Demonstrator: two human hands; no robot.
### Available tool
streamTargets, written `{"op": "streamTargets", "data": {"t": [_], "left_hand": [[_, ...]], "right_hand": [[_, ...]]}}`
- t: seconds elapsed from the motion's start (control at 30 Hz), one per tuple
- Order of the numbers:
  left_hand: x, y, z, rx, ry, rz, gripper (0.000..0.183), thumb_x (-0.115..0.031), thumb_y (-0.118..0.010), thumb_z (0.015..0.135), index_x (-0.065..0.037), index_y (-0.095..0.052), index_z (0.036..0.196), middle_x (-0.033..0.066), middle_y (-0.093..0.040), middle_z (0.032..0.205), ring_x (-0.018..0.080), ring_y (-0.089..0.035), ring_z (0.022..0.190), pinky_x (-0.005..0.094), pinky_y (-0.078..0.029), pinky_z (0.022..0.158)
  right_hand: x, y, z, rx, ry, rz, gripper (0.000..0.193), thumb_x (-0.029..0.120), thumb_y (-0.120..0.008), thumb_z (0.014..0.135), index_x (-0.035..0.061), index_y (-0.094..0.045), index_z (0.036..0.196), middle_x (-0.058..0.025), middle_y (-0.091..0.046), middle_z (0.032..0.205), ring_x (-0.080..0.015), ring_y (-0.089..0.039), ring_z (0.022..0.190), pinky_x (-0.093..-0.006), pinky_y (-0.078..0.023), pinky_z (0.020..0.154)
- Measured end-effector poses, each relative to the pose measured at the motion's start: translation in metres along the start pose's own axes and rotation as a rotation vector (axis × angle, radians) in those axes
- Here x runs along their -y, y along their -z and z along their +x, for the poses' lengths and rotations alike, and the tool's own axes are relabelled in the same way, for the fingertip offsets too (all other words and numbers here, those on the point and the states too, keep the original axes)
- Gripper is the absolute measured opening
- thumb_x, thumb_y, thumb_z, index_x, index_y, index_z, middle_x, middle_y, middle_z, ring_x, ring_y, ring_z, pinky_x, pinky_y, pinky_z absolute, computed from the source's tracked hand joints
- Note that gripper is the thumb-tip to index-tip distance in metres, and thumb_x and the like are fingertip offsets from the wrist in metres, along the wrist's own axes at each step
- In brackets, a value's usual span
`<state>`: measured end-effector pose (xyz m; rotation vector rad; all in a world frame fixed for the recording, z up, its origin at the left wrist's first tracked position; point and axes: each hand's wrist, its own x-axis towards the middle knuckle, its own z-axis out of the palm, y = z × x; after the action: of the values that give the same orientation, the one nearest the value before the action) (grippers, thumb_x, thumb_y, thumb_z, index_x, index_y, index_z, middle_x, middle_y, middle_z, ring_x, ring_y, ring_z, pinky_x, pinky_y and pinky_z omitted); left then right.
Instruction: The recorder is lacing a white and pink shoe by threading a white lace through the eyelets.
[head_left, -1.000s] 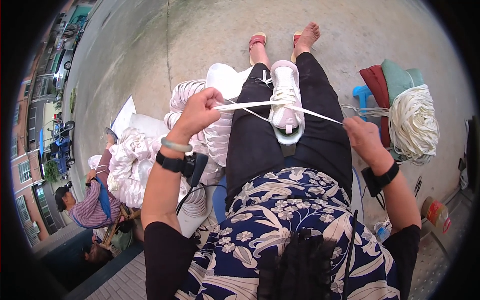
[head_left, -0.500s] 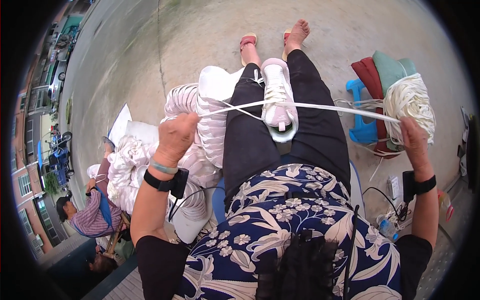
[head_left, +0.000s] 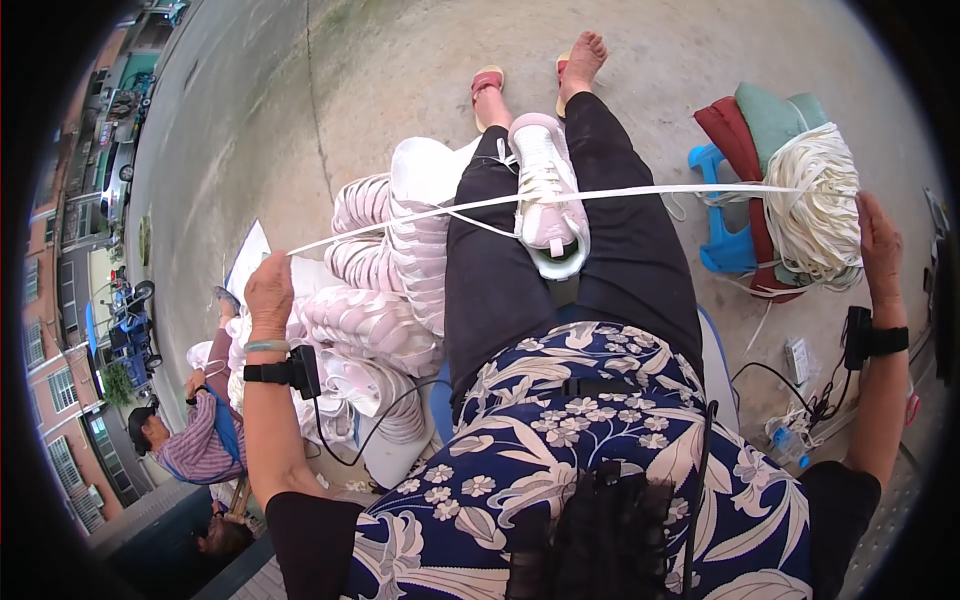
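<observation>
Head cam, only view. Edges first: dark fisheye rim closes in both sides; right hand (head_left: 880, 240) is the closer to it, strip of ground between. Concrete ground (head_left: 420, 60) runs from the feet to the top edge. Left side crowded: stacked pink-and-white shoe parts (head_left: 415, 265) sit right up against the left thigh, and left hand (head_left: 268, 290) is over the outer side of that pile. Person in striped top (head_left: 205, 435) sits farther left, apart from the hand. Right side: strip of ground between right thigh and blue stool (head_left: 725, 250); red and green cloths (head_left: 730, 130) and white lace bundle (head_left: 815, 215) next to it. Right hand just outside the bundle.

Now the shoe (head_left: 550, 218): on the lap between the thighs, toe pointing away, collar toward the body. Well apart from both hands, roughly midway. White lace (head_left: 650, 190) stretches nearly straight across its tongue area, out to both sides; second strand slants off the shoe's left side. Left fingers closed, pinching the lace at its left end. Right fingers held together; lace gets lost against the white bundle before reaching them, can't tell if they grip it.
</observation>
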<state>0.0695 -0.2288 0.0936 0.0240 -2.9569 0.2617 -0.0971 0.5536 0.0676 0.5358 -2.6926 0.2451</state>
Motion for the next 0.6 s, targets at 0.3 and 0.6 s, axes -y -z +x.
{"op": "streamTargets", "data": {"t": [0.3,0.6], "left_hand": [[-0.122,-0.06,-0.004,0.434,0.503,-0.97,0.02,-0.016,-0.049,0.08,-0.005,-0.056,0.065,0.0056,-0.054,0.051,0.0121,-0.047,0.037,0.0283,-0.036,0.036],[-0.233,-0.047,0.05,0.948,0.497,-1.557,0.018,-0.019,-0.052,0.086,-0.004,-0.056,0.077,0.0023,-0.055,0.057,0.0059,-0.05,0.039,0.0174,-0.034,0.033]], "right_hand": [[0.203,-0.078,0.025,0.59,-0.857,1.279,0.02,0.027,-0.055,0.085,0.0096,-0.055,0.077,0.0014,-0.05,0.062,-0.0057,-0.044,0.048,-0.0199,-0.035,0.043],[0.3,-0.132,0.034,1.082,-0.863,1.468,0.013,0.019,-0.059,0.084,0.0094,-0.058,0.075,0.0033,-0.053,0.064,-0.0034,-0.044,0.048,-0.0166,-0.032,0.039]]}}
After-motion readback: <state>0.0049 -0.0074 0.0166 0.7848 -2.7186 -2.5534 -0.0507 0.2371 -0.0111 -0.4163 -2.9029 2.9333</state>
